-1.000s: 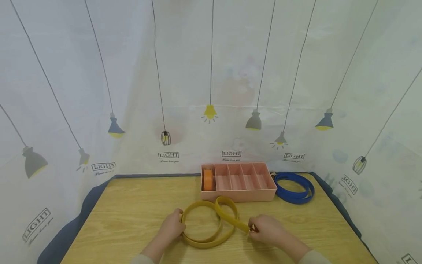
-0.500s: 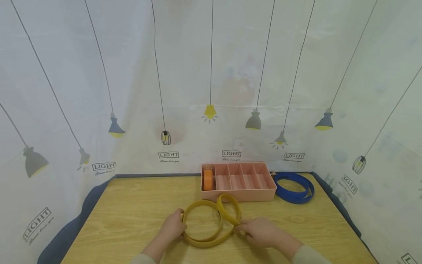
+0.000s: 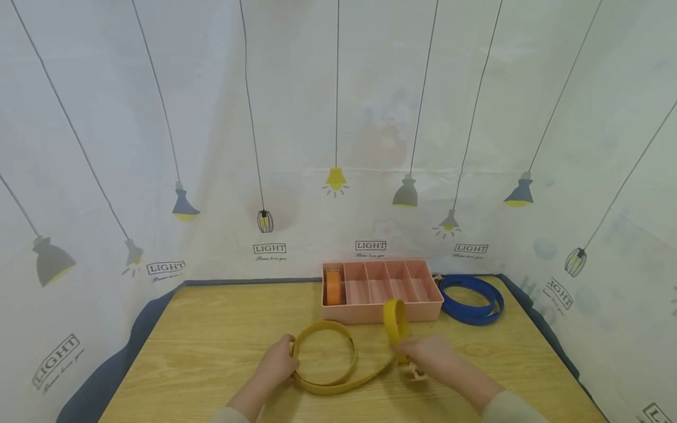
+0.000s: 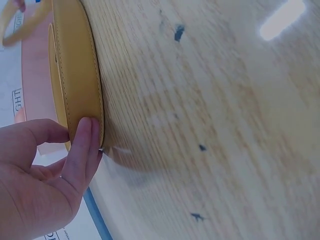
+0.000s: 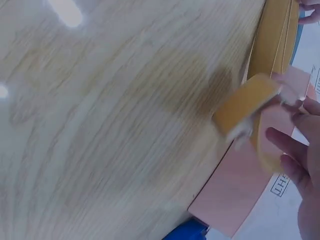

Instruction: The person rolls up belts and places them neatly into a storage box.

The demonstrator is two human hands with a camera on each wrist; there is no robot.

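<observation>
A yellow leather belt (image 3: 325,389) lies on its edge in a loose coil on the table, its stitched edging plain in the left wrist view. My left hand (image 3: 277,359) pinches the coil's left side between thumb and fingers (image 4: 82,145). Some way to the right, my right hand (image 3: 431,352) holds the belt's other part, a small raised loop (image 3: 395,320). Beneath that hand hangs a buckle (image 3: 415,370), blurred in the right wrist view. A single strand runs along the table between coil and raised loop.
Behind the belt stands a pink divided box (image 3: 386,314), with an orange coiled strap (image 3: 333,288) in its leftmost compartment. A coiled blue belt (image 3: 473,320) lies right of the box. A printed lamp-pattern cloth (image 3: 296,176) hangs around the table.
My right hand has drawn the belt's buckle part out of the coil, first inward, then back right with a small loop raised. The left hand stays in place on the coil.
</observation>
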